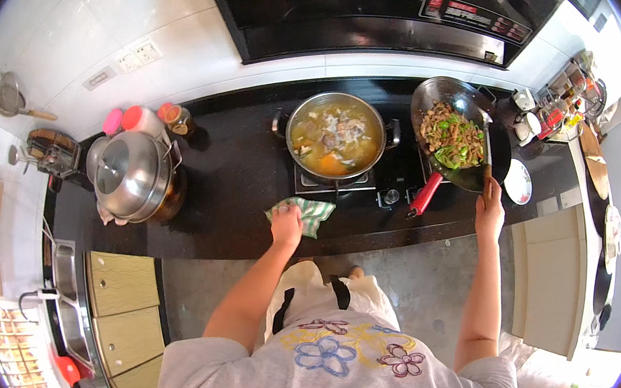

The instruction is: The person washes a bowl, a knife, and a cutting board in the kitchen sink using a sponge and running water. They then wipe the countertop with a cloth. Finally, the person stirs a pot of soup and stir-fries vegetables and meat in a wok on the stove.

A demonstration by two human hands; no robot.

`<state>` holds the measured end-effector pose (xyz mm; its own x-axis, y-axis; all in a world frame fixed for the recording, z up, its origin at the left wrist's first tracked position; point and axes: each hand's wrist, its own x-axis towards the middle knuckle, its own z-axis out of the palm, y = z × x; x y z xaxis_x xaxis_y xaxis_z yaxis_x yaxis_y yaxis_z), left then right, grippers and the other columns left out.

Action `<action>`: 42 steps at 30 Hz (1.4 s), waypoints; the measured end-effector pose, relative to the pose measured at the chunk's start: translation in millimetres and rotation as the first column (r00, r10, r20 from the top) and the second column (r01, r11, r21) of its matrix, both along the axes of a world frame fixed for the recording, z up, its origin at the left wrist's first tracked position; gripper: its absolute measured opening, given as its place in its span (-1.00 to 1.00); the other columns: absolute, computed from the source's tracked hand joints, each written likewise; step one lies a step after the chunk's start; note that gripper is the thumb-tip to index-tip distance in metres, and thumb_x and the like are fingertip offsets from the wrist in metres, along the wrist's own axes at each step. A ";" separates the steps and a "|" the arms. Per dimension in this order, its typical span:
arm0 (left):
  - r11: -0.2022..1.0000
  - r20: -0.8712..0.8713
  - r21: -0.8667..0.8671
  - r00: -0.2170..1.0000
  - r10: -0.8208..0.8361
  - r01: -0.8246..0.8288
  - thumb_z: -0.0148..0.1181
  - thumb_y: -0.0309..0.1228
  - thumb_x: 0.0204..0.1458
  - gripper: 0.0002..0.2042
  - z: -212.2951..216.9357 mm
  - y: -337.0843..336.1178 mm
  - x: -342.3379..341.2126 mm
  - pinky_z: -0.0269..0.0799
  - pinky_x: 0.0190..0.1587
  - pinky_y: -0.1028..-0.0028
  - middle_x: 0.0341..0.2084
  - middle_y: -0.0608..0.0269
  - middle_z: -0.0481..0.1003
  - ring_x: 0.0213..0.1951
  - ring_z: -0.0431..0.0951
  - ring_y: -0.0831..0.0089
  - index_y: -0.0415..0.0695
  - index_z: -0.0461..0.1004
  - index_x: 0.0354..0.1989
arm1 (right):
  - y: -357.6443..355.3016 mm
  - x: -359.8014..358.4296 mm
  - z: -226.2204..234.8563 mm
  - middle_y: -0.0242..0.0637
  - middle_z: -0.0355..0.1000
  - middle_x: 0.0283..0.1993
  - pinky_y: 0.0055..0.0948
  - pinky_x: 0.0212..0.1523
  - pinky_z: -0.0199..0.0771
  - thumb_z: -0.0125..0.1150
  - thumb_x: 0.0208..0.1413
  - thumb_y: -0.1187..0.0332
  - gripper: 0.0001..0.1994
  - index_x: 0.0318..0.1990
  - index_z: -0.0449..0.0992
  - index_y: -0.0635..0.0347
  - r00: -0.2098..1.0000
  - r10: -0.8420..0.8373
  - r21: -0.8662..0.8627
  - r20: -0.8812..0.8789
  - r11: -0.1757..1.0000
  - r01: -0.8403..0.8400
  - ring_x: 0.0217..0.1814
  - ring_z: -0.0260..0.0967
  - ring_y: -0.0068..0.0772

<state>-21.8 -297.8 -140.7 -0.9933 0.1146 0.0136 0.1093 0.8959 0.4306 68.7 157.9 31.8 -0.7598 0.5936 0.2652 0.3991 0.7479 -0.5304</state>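
Note:
My left hand [286, 226] is closed on a green and white checked cloth [316, 212], which lies on the black countertop near its front edge. On the right, my right hand [489, 210] grips the wooden handle of a wok spatula [486, 152]. The spatula rests along the right side of a dark wok [436, 89], and its far end is hard to make out. Stir-fried meat strips and green peppers [453, 135] fill the wok's left part. The wok's red handle [425, 195] points toward me, with no hand on it.
A steel pot [296, 159] of soup stands on the middle burner. Left of it are a lidded steamer pot [132, 176] and several jars [141, 120]. A white dish [518, 182] sits right of the wok. The range hood [381, 9] overhangs the back; condiment bottles [561, 108] stand far right.

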 end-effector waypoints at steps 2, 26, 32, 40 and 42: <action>0.986 0.093 0.156 0.995 0.043 -0.057 0.28 -0.49 -0.14 -0.79 -15.7 -33.7 -17.2 0.47 -0.18 0.15 -0.34 0.03 0.47 -0.20 0.50 -0.02 -0.05 0.40 -0.32 | -3.3 8.4 3.6 -0.03 0.50 0.05 -0.24 -0.02 0.49 0.10 0.12 0.59 -0.44 0.28 0.24 -0.07 1.000 0.013 -0.044 -0.023 0.999 -0.014 0.07 0.50 -0.04; 0.803 0.052 0.593 0.992 -0.119 0.065 0.21 -0.25 0.06 -0.73 137.5 -42.1 -240.9 0.48 -0.18 0.29 -0.30 0.03 0.59 -0.25 0.61 0.11 -0.16 0.52 -0.15 | -271.1 10.7 72.8 -0.26 0.38 -0.36 -0.19 -0.37 0.49 0.28 0.03 0.39 -0.54 0.14 0.49 -0.18 0.966 0.193 0.154 0.173 0.963 -0.220 -0.40 0.44 -0.12; 0.716 0.050 0.687 0.975 -0.214 0.122 0.18 -0.31 0.09 -0.78 131.5 -47.0 -248.0 0.47 -0.25 0.43 -0.40 0.14 0.62 -0.33 0.63 0.36 -0.18 0.60 -0.21 | -289.7 -17.3 51.1 -0.24 0.37 -0.37 -0.16 -0.41 0.50 0.23 0.07 0.37 -0.58 0.14 0.50 -0.16 0.976 0.140 0.149 0.168 0.975 -0.165 -0.43 0.45 -0.09; 0.743 0.066 0.651 0.963 -0.260 0.156 0.28 -0.37 -0.04 -0.73 124.4 -43.2 -251.6 0.49 -0.25 0.41 -0.38 0.13 0.61 -0.34 0.62 0.36 -0.19 0.53 -0.17 | -298.3 9.9 69.2 -0.22 0.36 -0.37 -0.19 -0.39 0.49 0.23 0.08 0.42 -0.59 0.12 0.51 -0.14 0.954 0.177 0.049 0.242 0.980 -0.195 -0.42 0.44 -0.07; 0.798 0.052 0.593 0.984 -0.170 0.107 0.31 -0.32 -0.08 -0.65 123.7 -38.9 -250.6 0.50 -0.21 0.37 -0.35 0.07 0.60 -0.30 0.63 0.29 -0.22 0.49 -0.13 | -300.4 17.3 82.1 -0.19 0.37 -0.35 -0.21 -0.32 0.47 0.25 0.07 0.47 -0.59 0.10 0.53 -0.10 0.957 0.144 0.004 0.251 0.989 -0.150 -0.37 0.43 -0.05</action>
<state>-272.4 -336.7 -16.9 -0.9671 0.2529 0.0274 0.1420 0.4473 0.8831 85.9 -142.5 113.9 -0.8819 0.4665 0.0680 0.4014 0.8187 -0.4105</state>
